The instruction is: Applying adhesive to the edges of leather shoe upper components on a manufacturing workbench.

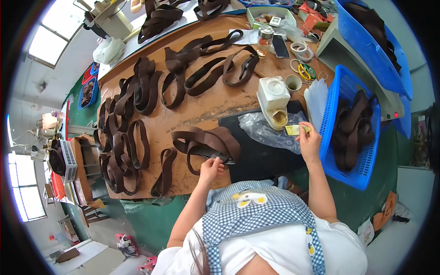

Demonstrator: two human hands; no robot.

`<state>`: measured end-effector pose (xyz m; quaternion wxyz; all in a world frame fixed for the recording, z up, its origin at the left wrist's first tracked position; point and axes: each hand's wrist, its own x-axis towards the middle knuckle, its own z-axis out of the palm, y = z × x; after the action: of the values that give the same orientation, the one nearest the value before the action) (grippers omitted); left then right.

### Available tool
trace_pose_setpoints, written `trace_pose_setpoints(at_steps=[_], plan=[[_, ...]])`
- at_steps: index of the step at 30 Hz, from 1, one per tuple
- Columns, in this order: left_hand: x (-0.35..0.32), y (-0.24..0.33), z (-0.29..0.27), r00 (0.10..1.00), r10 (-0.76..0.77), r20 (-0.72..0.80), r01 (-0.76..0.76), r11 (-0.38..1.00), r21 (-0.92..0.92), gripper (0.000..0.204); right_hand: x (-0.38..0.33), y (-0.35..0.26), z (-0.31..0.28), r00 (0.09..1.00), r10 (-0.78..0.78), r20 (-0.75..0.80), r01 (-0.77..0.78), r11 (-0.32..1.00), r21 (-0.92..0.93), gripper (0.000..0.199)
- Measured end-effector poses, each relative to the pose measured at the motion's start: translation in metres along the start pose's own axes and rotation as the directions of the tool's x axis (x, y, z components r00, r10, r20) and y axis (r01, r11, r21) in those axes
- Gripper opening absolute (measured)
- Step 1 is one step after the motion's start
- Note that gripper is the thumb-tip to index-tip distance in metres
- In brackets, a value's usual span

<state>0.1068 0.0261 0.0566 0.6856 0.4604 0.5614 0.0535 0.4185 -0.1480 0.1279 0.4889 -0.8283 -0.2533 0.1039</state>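
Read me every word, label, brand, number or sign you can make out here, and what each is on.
Nothing is legible enough to quote.
Small flat yellow piece in the person's right grip: dark marks, too small to read.
Small white box in the pale green tray: dark marking, too small to read.
White squarish container: no readable lettering.
Blue-and-white checked fabric apron: printed pictures, no readable words.
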Motion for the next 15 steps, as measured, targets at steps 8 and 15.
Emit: trace_pose_setpoints(at_steps=[8, 15], plan=[[-0.022, -0.025, -0.01, 0.656, 0.754, 0.017, -0.389, 0.32, 0.864, 0.047, 0.009, 0.004, 0.002, 0.996, -0.083, 0.02, 0.083, 0.997, -0.002, 0.013], [0.008, -0.059, -0.032, 0.782, 0.606, 0.142, -0.383, 0.288, 0.878, 0.047, 0.011, -0.008, 0.014, 0.988, -0.128, 0.081, 0.124, 0.991, 0.048, 0.011]])
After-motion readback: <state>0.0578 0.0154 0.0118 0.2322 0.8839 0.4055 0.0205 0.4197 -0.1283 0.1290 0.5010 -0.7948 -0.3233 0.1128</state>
